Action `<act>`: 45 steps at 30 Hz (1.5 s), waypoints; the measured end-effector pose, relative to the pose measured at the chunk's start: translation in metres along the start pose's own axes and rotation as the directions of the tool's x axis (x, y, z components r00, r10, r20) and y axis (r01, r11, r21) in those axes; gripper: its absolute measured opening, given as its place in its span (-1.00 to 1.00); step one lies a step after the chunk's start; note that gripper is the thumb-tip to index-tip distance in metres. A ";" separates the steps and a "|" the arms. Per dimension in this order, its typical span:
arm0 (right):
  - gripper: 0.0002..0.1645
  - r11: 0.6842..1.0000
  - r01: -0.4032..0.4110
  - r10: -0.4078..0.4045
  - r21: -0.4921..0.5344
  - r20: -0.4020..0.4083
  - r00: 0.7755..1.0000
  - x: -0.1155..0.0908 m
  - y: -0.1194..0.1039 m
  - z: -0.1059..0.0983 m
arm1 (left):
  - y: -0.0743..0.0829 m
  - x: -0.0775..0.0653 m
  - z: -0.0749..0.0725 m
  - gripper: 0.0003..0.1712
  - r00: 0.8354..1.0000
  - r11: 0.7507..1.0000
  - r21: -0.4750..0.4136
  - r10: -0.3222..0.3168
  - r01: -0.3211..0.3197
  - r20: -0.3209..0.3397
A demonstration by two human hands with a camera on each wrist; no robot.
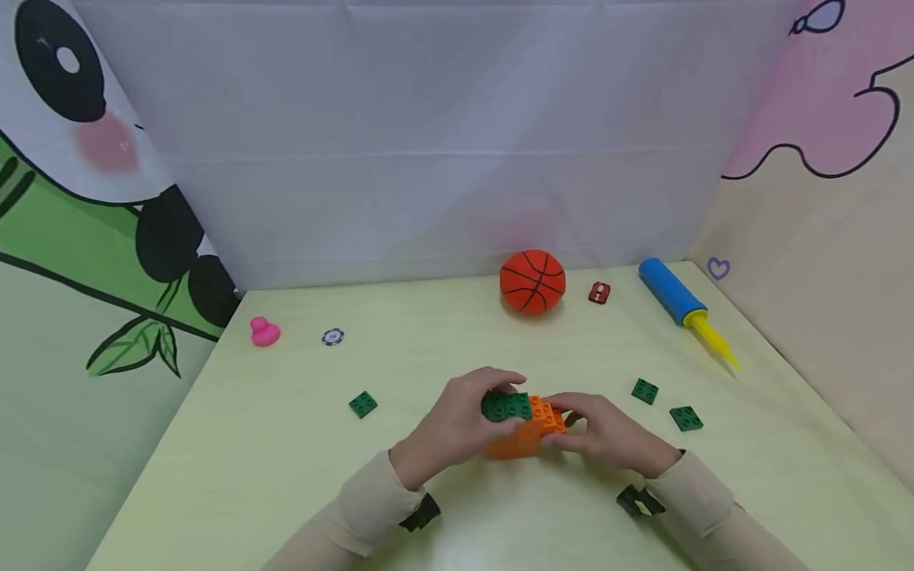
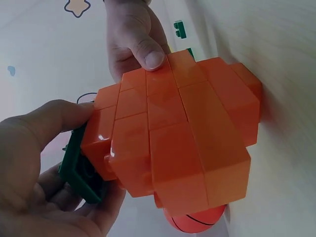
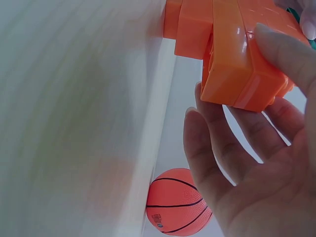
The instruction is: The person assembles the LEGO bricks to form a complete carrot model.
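An orange toy-brick build (image 1: 524, 442), stepped and wider towards the top, stands on the table between both hands. My left hand (image 1: 460, 416) pinches a green toy brick (image 1: 505, 406) at the build's upper left. In the left wrist view the green brick (image 2: 81, 170) sits at a slant beside the top orange bricks, with the thumb at their edge; whether it is attached I cannot tell. My right hand (image 1: 603, 428) grips the build's right end, thumb on the near face and fingers behind, as the right wrist view shows.
Loose green bricks lie to the left (image 1: 362, 404) and right (image 1: 645, 390). Farther back are a pink toy (image 1: 264, 331), a poker chip (image 1: 332, 337), a small basketball (image 1: 532, 282), a red toy car (image 1: 599, 293) and a blue-yellow pump (image 1: 673, 292). A wall hanging borders the table.
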State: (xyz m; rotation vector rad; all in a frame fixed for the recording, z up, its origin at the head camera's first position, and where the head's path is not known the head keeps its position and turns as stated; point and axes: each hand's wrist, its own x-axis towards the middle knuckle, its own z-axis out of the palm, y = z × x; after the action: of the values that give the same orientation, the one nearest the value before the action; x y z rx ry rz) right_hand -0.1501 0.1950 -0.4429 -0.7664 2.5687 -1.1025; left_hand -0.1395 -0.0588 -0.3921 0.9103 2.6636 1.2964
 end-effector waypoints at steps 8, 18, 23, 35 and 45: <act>-0.36 1.000 -0.006 0.006 0.005 0.006 1.000 0.001 0.000 0.002 | -0.001 -0.004 -0.002 -0.28 0.998 0.998 0.016 -0.065 0.065 0.026; -0.34 1.000 -0.017 0.017 -0.021 0.007 1.000 0.000 -0.003 -0.005 | -0.010 -0.016 -0.015 -0.32 0.999 1.000 -0.027 -0.014 0.015 0.036; -0.25 0.999 -0.034 0.034 -0.011 -0.002 0.999 -0.013 0.004 -0.017 | -0.013 -0.017 -0.016 -0.35 0.999 0.999 -0.048 -0.002 0.004 0.038; -0.30 0.925 -0.275 0.241 -0.262 -0.157 0.958 -0.095 0.071 -0.083 | -0.015 -0.016 -0.016 -0.36 0.999 0.999 -0.044 0.030 -0.029 0.029; -0.48 0.907 -0.265 0.216 -0.328 -0.177 0.960 -0.098 0.080 -0.086 | -0.017 -0.016 -0.015 -0.52 0.999 0.995 -0.083 0.050 -0.049 0.020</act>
State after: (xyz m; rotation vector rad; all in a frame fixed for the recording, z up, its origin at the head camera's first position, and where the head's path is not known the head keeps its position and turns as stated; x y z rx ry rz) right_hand -0.1336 0.3468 -0.4407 -0.4326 2.9226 -0.6507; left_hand -0.1390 -0.0860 -0.3986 0.9801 2.5654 1.3863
